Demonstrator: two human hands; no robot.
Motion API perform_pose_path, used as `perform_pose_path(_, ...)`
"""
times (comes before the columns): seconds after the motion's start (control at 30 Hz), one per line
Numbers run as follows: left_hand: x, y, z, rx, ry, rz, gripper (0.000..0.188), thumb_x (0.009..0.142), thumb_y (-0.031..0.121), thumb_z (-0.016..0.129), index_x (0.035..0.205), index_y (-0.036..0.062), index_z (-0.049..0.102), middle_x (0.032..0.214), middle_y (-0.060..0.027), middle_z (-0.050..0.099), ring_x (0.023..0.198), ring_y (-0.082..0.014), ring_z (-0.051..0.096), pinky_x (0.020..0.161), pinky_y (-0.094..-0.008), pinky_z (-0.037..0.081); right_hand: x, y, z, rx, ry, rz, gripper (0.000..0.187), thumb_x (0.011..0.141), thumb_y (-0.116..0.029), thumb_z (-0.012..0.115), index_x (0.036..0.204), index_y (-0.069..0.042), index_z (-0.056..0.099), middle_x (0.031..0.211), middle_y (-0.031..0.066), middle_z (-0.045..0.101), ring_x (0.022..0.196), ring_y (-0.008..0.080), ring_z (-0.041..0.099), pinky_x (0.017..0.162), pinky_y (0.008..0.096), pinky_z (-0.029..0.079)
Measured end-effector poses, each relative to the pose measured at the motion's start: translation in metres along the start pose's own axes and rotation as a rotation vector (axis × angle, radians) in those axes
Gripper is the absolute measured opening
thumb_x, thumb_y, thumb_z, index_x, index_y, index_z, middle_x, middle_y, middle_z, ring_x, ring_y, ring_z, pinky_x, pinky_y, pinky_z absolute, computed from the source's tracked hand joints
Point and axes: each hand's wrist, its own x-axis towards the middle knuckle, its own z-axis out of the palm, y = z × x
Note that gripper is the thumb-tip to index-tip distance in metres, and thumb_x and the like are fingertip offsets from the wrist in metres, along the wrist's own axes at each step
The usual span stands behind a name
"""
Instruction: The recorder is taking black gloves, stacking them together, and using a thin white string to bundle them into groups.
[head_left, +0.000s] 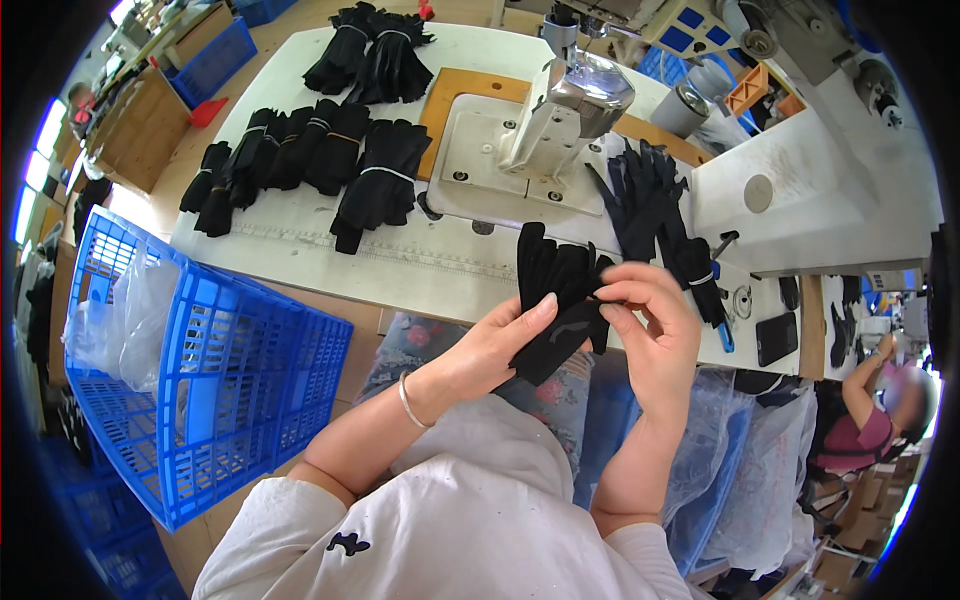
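Above my lap, at the table's front edge, my left hand grips a bundle of black gloves, thumb on top and fingers hidden beneath. The gloves fan out upward, with one flap hanging toward me. At the bundle's right side my right hand is closed, thumb and forefinger pinching the edge of a glove. A loose pile of black gloves lies just beyond, beside the sewing machine head. Next to it rests a tied black bundle.
Several tied black bundles lie on the white table. A blue crate with a clear plastic bag stands at left. Right of my hands are a blue-handled tool and a phone. Another person works at far right.
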Motion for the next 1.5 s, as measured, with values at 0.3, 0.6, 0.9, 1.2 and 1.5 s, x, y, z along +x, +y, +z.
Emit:
perform_pose_path(0.3,-0.001,-0.005,-0.009,0.100,-0.010,0.076,0.043,0.103,0.038,0.044,0.122,0.0016,0.057,0.092,-0.0051,0.064,0.073,-0.0088,0.054,0.064,-0.0237,0.043,-0.002,-0.003,0.007,-0.055,0.088,-0.060,0.015,0.080,0.006,0.067,0.092,-0.002,0.070,0.095,0.0073,0.066,0.082,0.0156,0.063,0.075,0.0272,0.049)
perform_pose_path(0.6,0.007,0.005,-0.020,-0.122,0.029,0.108,0.046,0.101,0.040,0.046,0.122,0.0001,0.056,0.092,-0.0025,0.058,0.070,-0.0089,0.052,0.062,-0.0247,0.043,-0.011,-0.019,-0.017,-0.050,-0.065,-0.026,0.020,0.076,0.009,0.067,0.093,-0.002,0.071,0.087,0.0054,0.062,0.084,0.0176,0.062,0.072,0.0258,0.047)
perform_pose_path(0.9,0.003,0.005,-0.002,-0.138,0.159,0.096,0.036,0.099,0.033,0.053,0.111,0.0006,0.063,0.093,-0.0006,0.063,0.069,-0.0053,0.050,0.061,-0.0215,0.042,-0.003,-0.013,0.014,-0.154,-0.087,-0.147,0.025,0.076,0.013,0.064,0.094,-0.002,0.070,0.123,0.0131,0.063,0.088,0.0201,0.067,0.074,0.0284,0.054)
perform_pose_path(1.2,0.001,0.011,0.006,-0.231,0.190,0.072,0.033,0.100,0.034,0.052,0.107,0.0029,0.063,0.091,-0.0015,0.063,0.068,-0.0061,0.052,0.058,-0.0216,0.043,-0.010,-0.001,0.025,-0.372,0.055,-0.352,0.020,0.075,0.012,0.066,0.091,0.000,0.069,0.110,0.0131,0.068,0.090,0.0212,0.067,0.077,0.0290,0.054)
perform_pose_path(1.5,0.001,0.013,-0.006,-0.104,0.114,0.087,0.042,0.101,0.037,0.049,0.121,0.0013,0.059,0.096,-0.0036,0.062,0.084,-0.0113,0.059,0.076,-0.0265,0.049,-0.019,-0.010,0.012,-0.019,0.040,-0.079,0.017,0.079,0.009,0.066,0.092,-0.003,0.068,0.091,0.0069,0.062,0.084,0.0194,0.065,0.072,0.0252,0.050)
